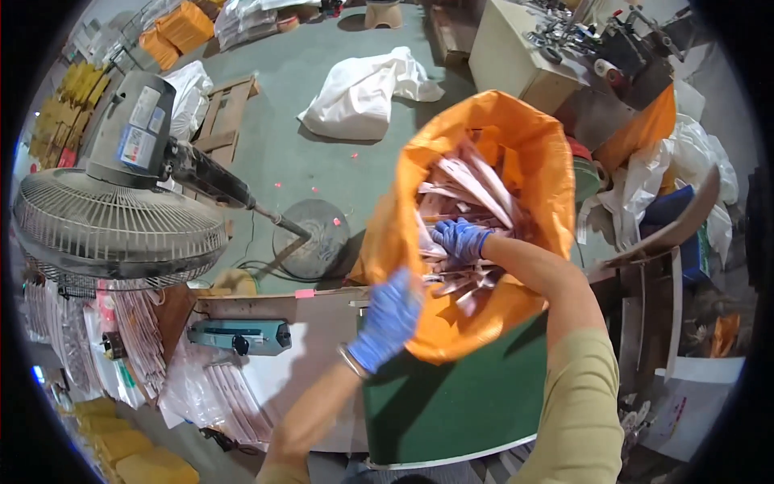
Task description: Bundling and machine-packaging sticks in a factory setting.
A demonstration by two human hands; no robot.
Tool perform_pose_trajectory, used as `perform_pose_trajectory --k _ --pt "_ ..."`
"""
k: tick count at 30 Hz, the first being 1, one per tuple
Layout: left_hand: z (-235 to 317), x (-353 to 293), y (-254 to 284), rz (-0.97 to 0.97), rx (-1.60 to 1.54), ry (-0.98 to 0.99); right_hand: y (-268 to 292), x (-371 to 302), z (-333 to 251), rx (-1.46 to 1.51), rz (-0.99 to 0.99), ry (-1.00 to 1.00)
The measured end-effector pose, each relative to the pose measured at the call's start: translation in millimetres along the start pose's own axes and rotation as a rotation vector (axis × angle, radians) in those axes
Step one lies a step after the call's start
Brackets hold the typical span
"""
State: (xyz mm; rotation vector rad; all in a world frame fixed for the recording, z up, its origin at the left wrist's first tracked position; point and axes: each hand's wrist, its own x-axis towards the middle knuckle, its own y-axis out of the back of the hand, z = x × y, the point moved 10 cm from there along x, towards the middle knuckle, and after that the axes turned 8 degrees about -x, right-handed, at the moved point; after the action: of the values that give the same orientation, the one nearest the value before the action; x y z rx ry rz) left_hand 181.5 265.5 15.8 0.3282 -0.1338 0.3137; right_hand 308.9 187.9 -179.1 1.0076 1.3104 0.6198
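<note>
A large orange woven sack [556, 194] stands with its mouth wide, leaning over the table edge. Many pale pink strips [476, 181], perhaps folded plastic or paper pieces, fill it loosely. My right hand [459, 239], in a blue glove, reaches down inside the sack among the strips. Its fingers are curled, and what they hold is hidden. Against the sack's near left rim is my left hand [387, 317], also gloved in blue. Motion smears its fingers, so I cannot tell whether they grip the rim.
A green mat [451, 411] covers the table in front of me. On the left are a large fan [121, 222], a teal tool [239, 336] and stacked pink bundles [242, 399]. A white sack [355, 101] lies on the floor beyond. Machinery [621, 56] stands far right.
</note>
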Motion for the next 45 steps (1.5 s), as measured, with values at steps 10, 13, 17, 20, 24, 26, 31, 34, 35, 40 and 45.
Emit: perform_pose_trajectory --k 10,13,17,20,24,26,31,34,35,40,45 --pt "19.8 -74.9 -52.8 0.058 -0.249 -0.068 -97.4 107.5 27.2 0.411 -0.054 -0.276" --pt "1.4 -41.6 -33.2 0.114 -0.214 0.261 -107.4 109.1 51.2 0.615 -0.010 -0.552" --pt "3.5 -8.5 -15.8 0.278 -0.035 0.179 -52.8 103.2 10.0 0.296 0.115 -0.212" --pt "-7.4 -0.5 -12.1 0.300 0.009 0.017 62.9 -7.1 -33.6 0.420 0.525 0.104" --pt "-125.5 16.1 37.2 0.181 0.034 0.088 146.7 -195.9 -52.4 0.587 1.083 -0.342" --pt "-107.8 19.0 26.9 0.097 -0.220 0.312 111.1 -293.4 -67.7 0.869 1.172 -0.685" --pt "-54.3 49.1 10.3 -0.011 0.106 0.277 -86.6 -491.1 -247.1 1.023 1.079 -1.546" --pt "-27.0 53.5 -1.2 0.078 0.246 0.044 -173.4 -581.0 -411.6 0.980 0.732 -2.055" --pt "-15.4 51.3 4.2 0.065 0.505 0.159 -185.1 -604.0 -460.7 1.034 0.719 -2.201" --pt "121.6 -19.5 -73.2 0.192 1.190 -0.430 -270.2 -683.5 -653.9 1.009 0.313 -2.726" --pt "273.5 -247.5 -267.0 -0.438 0.432 -1.034 -344.2 -747.1 -732.5 1.128 0.176 -2.866"
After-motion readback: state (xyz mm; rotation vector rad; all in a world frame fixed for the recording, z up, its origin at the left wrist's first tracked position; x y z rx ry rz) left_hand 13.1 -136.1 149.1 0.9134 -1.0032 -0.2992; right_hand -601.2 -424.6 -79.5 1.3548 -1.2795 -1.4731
